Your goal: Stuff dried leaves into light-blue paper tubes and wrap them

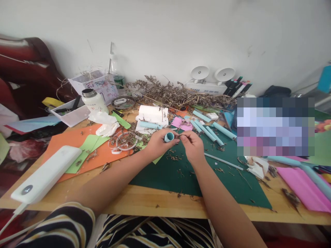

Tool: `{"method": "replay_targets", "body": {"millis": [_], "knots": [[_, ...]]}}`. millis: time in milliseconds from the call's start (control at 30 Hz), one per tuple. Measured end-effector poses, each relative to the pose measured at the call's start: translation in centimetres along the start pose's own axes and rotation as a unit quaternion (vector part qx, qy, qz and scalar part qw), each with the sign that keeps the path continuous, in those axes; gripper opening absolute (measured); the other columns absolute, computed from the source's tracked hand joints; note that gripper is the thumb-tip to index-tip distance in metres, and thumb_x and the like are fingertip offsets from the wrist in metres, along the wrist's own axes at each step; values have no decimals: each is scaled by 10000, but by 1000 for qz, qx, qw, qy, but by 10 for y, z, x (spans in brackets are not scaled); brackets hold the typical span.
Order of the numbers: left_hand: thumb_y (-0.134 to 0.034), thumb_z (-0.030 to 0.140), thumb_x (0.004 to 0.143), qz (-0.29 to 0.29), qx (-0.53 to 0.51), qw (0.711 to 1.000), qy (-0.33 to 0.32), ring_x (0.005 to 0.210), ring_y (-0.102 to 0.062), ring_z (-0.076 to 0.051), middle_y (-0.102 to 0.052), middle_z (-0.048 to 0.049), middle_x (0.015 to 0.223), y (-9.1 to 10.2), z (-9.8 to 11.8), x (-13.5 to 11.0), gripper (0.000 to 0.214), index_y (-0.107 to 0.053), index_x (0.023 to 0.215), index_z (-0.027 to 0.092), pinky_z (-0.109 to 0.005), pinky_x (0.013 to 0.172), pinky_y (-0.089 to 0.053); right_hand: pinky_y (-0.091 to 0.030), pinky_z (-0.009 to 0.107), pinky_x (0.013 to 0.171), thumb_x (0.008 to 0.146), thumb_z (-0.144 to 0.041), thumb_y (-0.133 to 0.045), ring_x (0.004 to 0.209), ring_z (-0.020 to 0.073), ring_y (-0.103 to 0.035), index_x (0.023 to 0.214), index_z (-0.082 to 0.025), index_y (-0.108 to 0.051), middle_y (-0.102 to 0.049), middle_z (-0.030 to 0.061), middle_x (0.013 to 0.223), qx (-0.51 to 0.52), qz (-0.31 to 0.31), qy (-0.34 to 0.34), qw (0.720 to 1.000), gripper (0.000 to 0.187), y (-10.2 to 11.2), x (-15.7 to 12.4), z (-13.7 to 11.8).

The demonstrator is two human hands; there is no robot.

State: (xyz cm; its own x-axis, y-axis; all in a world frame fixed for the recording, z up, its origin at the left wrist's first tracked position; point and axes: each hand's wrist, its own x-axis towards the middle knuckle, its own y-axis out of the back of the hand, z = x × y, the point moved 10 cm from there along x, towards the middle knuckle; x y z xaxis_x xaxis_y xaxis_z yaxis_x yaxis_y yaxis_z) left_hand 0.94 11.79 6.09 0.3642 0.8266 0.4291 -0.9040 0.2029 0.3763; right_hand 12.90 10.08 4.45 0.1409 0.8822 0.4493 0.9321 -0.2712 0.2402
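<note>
Wht wall point(155, 38), prob. red chair point(31, 57)

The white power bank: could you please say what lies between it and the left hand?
The head view shows green paper, orange paper, a white ring and dried plant bits.

Blue paper tube point(169, 137) partly hidden by the left hand point(158, 142), thin brown bit point(178, 135) at the right hand point(193, 146) too small to tell, blocky blur point(275, 126) over a patch on the right, red chair point(33, 57) on the left cut off by the edge.
</note>
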Motion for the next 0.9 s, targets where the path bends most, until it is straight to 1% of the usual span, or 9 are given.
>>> {"method": "replay_targets", "body": {"millis": [67, 167, 267, 400, 533, 600, 667, 767, 900], "knots": [[-573, 264, 701, 11, 37, 998, -42, 714, -576, -140, -636, -35, 760, 1, 9, -2, 110, -598, 736, 162, -256, 675, -448, -412, 281, 604, 725, -339, -510, 627, 140, -505, 679, -204, -563, -561, 2, 655, 23, -4, -22, 999, 152, -3, -1, 6], [-552, 268, 724, 12, 81, 993, -88, 754, -581, -150, -645, -48, 791, 0, 17, -5, 117, -607, 768, 175, -274, 709, -447, -409, 274, 591, 729, -383, -499, 596, 131, -489, 680, -197, -560, -541, -4, 620, 60, -10, -50, 997, 202, -8, -2, 16], [-560, 272, 720, 11, 90, 990, -111, 753, -583, -150, -647, -56, 797, 0, 19, -6, 126, -610, 780, 173, -271, 698, -449, -407, 271, 596, 729, -398, -497, 599, 127, -483, 712, -196, -580, -541, -4, 635, 88, -20, -70, 993, 219, -12, -2, 21], [-549, 251, 721, 20, 96, 989, -114, 668, -573, -131, -634, -37, 709, 3, 16, -4, 93, -598, 710, 173, -243, 636, -439, -390, 258, 586, 724, -382, -517, 580, 115, -456, 739, -207, -613, -523, -15, 614, 105, -41, -88, 990, 200, -16, -2, 23], [-529, 222, 709, -15, 158, 981, -114, 658, -562, -143, -607, -28, 649, -2, 10, 1, 107, -570, 621, 178, -251, 637, -417, -395, 259, 550, 745, -412, -480, 551, 115, -460, 789, -200, -635, -515, -9, 569, 120, -73, -116, 983, 266, -22, -4, 26], [-519, 207, 705, -26, 182, 977, -109, 673, -559, -149, -603, -28, 651, -3, 7, 2, 114, -557, 601, 178, -256, 650, -407, -413, 267, 556, 734, -425, -488, 564, 120, -488, 836, -198, -639, -555, 3, 603, 128, -91, -128, 979, 291, -26, -5, 26], [-513, 202, 704, -26, 198, 974, -107, 681, -554, -150, -600, -28, 659, -1, 6, 3, 115, -548, 599, 175, -256, 653, -396, -437, 281, 591, 696, -422, -536, 611, 131, -527, 863, -200, -638, -610, 19, 692, 132, -104, -135, 976, 296, -29, -5, 25], [-513, 219, 706, -29, 227, 968, -104, 674, -540, -152, -589, -26, 656, -1, 7, 2, 117, -541, 603, 172, -259, 647, -377, -455, 306, 664, 636, -375, -608, 709, 156, -567, 840, -202, -645, -647, 32, 799, 125, -119, -140, 975, 271, -31, -5, 23], [-526, 243, 704, -15, 236, 968, -81, 626, -501, -140, -559, -19, 639, 1, 5, 1, 124, -516, 607, 167, -247, 598, -354, -451, 312, 687, 658, -334, -592, 722, 160, -574, 772, -203, -652, -650, 22, 759, 112, -121, -126, 978, 184, -29, -3, 21]]}}
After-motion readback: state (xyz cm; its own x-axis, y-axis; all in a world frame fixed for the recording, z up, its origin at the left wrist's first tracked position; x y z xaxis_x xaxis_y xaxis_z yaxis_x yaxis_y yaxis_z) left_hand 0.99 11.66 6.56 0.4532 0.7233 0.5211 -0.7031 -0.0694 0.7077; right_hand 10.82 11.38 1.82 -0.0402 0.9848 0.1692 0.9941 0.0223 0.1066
